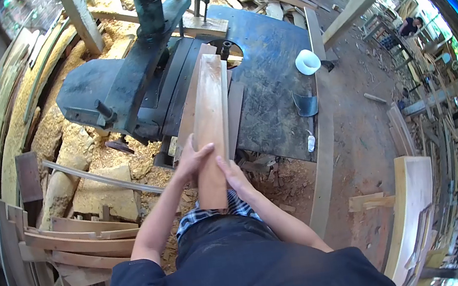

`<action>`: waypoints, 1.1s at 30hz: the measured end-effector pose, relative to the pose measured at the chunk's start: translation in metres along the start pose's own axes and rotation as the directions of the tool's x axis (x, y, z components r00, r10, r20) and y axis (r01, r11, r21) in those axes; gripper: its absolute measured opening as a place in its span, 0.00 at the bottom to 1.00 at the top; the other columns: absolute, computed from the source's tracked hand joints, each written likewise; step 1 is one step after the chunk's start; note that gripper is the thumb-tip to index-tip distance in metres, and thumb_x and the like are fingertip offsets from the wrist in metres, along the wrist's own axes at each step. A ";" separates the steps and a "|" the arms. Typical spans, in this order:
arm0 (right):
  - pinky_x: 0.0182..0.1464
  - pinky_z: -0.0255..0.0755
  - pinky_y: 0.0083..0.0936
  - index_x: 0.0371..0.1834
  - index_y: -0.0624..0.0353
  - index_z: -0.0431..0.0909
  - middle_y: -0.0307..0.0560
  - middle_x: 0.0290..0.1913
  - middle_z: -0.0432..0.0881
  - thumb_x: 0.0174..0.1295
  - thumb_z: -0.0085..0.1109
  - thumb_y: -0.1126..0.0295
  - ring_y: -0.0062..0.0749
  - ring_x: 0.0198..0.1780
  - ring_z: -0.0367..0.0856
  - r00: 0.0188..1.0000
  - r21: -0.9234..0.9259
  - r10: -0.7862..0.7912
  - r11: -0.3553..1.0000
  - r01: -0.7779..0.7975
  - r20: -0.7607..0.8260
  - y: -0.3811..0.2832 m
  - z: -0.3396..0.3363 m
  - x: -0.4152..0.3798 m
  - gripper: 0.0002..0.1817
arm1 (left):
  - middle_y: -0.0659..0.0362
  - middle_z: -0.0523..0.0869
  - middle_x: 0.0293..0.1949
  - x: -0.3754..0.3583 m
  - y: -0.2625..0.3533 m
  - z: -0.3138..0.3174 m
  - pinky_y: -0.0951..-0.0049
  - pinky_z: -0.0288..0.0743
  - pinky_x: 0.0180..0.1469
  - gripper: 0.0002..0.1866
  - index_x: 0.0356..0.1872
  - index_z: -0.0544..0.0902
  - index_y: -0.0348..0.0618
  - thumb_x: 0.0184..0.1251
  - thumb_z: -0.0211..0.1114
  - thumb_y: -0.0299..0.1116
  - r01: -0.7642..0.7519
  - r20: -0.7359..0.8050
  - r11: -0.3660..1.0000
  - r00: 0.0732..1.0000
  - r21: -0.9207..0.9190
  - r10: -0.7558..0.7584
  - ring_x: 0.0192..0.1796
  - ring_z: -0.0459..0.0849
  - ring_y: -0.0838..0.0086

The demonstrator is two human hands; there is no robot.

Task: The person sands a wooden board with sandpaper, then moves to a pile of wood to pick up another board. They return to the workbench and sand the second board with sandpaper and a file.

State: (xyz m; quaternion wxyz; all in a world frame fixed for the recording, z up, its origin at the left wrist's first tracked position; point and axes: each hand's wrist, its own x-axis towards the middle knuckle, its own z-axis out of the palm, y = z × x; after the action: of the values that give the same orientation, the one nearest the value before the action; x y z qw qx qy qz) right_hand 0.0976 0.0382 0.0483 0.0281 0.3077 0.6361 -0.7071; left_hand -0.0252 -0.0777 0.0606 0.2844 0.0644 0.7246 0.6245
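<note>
A long wooden board (208,105) points away from my body, its near end at my waist and its far end over the machine's metal table (268,91). My left hand (192,158) is closed round the board's left edge, thumb on top. Slightly nearer to me, my right hand (235,175) grips the right edge, thumb also on top. Other flat wooden pieces show below and beside the board. Beyond its far end a dark spindle (226,48) stands in a round opening of the table. The fingers under the board are hidden.
A heavy iron arm (143,61) stands over the table's left side. A white bowl-like object (307,62), a dark curved piece (305,104) and a small white bottle (311,142) lie along the right. Curved wood pieces (86,243) are stacked left; a person (410,26) is far right.
</note>
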 end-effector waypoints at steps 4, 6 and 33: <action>0.55 0.70 0.32 0.59 0.63 0.72 0.60 0.50 0.79 0.68 0.50 0.48 0.40 0.52 0.79 0.976 -0.174 0.058 0.985 -0.021 0.210 -0.022 0.018 -0.006 0.29 | 0.49 0.81 0.54 0.019 0.027 -0.059 0.68 0.75 0.55 0.37 0.64 0.68 0.34 0.57 0.72 0.42 -0.010 0.102 0.999 0.995 0.033 0.007 0.51 0.82 0.67; 0.55 0.70 0.33 0.59 0.62 0.72 0.59 0.51 0.78 0.68 0.50 0.50 0.41 0.52 0.79 0.978 -0.229 -0.161 0.955 0.188 0.130 -0.009 0.015 -0.008 0.28 | 0.49 0.81 0.53 0.033 0.025 -0.082 0.68 0.75 0.55 0.38 0.65 0.67 0.34 0.57 0.72 0.42 -0.003 0.146 0.995 0.989 0.099 -0.011 0.50 0.82 0.67; 0.41 0.77 0.30 0.55 0.51 0.75 0.38 0.42 0.82 0.64 0.61 0.55 0.27 0.43 0.81 0.907 0.418 0.391 0.806 -0.419 0.156 0.048 -0.033 0.002 0.20 | 0.39 0.76 0.57 0.077 -0.029 -0.089 0.62 0.67 0.62 0.37 0.68 0.65 0.36 0.66 0.60 0.52 -0.234 0.009 0.839 0.964 0.492 0.264 0.61 0.75 0.50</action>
State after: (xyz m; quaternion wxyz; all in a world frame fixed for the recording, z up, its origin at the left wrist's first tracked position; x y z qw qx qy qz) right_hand 0.1297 0.0598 0.0054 0.1275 0.4121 0.3772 -0.8195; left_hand -0.1251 -0.1271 0.0127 0.1534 0.2091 0.8522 0.4545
